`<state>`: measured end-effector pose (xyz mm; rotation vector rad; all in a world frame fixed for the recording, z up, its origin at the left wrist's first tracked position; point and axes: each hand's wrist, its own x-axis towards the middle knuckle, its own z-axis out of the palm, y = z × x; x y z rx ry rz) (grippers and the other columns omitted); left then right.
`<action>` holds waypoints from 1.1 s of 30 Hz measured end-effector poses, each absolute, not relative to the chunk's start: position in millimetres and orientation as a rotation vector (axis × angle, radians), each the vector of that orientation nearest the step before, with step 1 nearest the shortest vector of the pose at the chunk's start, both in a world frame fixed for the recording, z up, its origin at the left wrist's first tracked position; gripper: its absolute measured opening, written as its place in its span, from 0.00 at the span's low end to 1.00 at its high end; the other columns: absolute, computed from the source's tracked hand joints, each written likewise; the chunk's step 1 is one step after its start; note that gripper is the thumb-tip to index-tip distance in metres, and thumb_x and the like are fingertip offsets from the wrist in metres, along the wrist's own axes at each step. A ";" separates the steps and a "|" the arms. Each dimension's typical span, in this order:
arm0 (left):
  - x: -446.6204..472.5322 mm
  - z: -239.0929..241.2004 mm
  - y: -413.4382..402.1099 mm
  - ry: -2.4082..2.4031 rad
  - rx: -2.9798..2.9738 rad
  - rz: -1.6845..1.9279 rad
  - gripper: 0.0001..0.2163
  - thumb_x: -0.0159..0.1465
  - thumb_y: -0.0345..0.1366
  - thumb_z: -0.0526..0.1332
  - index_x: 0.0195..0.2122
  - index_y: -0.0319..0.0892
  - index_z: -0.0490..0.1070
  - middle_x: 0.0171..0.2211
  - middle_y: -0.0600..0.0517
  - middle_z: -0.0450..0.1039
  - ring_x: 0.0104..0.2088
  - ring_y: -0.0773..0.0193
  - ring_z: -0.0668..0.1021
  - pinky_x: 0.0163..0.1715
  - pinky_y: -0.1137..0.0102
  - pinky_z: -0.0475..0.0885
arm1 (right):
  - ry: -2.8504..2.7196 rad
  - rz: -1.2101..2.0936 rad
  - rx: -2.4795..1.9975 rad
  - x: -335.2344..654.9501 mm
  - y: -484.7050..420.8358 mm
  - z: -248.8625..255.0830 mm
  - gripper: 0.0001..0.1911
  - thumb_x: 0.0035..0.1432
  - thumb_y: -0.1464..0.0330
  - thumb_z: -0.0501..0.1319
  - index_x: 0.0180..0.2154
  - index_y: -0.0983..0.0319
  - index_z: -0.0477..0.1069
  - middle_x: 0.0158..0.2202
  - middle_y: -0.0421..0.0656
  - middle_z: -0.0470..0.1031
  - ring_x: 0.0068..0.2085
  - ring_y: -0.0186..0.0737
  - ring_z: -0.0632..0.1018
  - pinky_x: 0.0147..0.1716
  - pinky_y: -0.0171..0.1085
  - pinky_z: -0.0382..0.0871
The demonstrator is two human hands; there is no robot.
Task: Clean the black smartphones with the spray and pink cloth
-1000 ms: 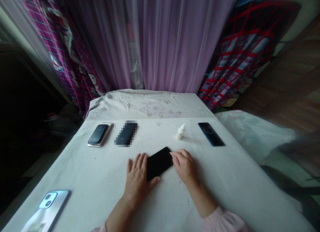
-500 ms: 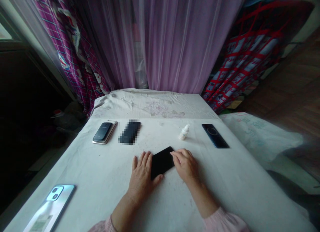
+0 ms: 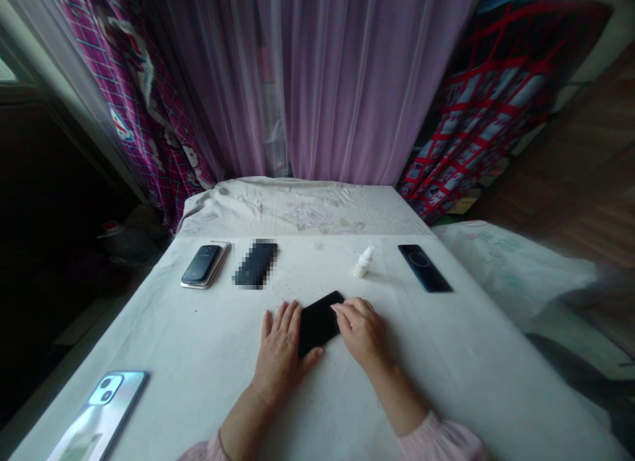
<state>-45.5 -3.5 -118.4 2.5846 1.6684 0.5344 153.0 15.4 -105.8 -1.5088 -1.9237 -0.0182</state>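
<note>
A smartphone with a black screen (image 3: 318,325) lies at a slant on the white cloth. My left hand (image 3: 278,347) lies flat at its left end, fingers stretched out, the thumb by the near edge and the index finger along the far side. Over the phone's right end is my right hand (image 3: 362,329), its fingers curled into a pinch with the tips above the screen. What the pinch holds, if anything, is too small to make out. Beyond the phone a small white bottle with a narrow nozzle (image 3: 364,262) stands upright.
Toward the back left lie stacked phones (image 3: 202,264) and a blurred dark device (image 3: 256,264). A dark blue phone (image 3: 424,268) rests at the right. A shiny silver-blue phone (image 3: 106,411) is near the front left. Purple curtains (image 3: 342,84) hang behind the cloth-covered table (image 3: 223,335).
My right hand has slid slightly left, its fingertips farther in over the screen. My left hand and the phone have stayed in place. The view has shifted a little.
</note>
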 end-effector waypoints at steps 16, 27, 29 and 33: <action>-45.8 -118.0 -2.6 1.672 2.593 0.546 0.35 0.62 0.56 0.56 0.62 0.36 0.57 0.61 0.37 0.62 0.62 0.44 0.63 0.60 0.46 0.55 | -1.977 -0.035 -1.517 143.8 15.0 -100.4 0.11 0.59 0.74 0.57 0.37 0.58 0.77 0.33 0.43 0.74 0.36 0.39 0.73 0.36 0.36 0.65; -45.4 -118.8 -2.0 1.671 2.603 0.554 0.34 0.62 0.55 0.57 0.62 0.35 0.57 0.61 0.37 0.63 0.63 0.44 0.63 0.60 0.46 0.55 | -1.932 -0.081 -1.594 143.5 24.9 -102.1 0.12 0.60 0.74 0.56 0.37 0.58 0.77 0.34 0.44 0.74 0.36 0.40 0.73 0.36 0.37 0.65; -45.4 -119.4 -2.0 1.667 2.612 0.570 0.34 0.62 0.55 0.57 0.62 0.36 0.58 0.61 0.36 0.63 0.62 0.44 0.63 0.60 0.46 0.55 | -1.970 -0.049 -1.558 136.0 20.1 -101.6 0.11 0.59 0.74 0.57 0.37 0.57 0.77 0.34 0.44 0.74 0.36 0.40 0.73 0.37 0.37 0.65; -45.4 -119.7 -2.1 1.673 2.608 0.571 0.34 0.62 0.54 0.57 0.63 0.36 0.57 0.61 0.37 0.63 0.62 0.44 0.63 0.60 0.46 0.55 | -1.957 -0.032 -1.564 139.1 22.1 -102.9 0.11 0.59 0.74 0.57 0.37 0.57 0.77 0.34 0.43 0.74 0.36 0.39 0.73 0.37 0.36 0.65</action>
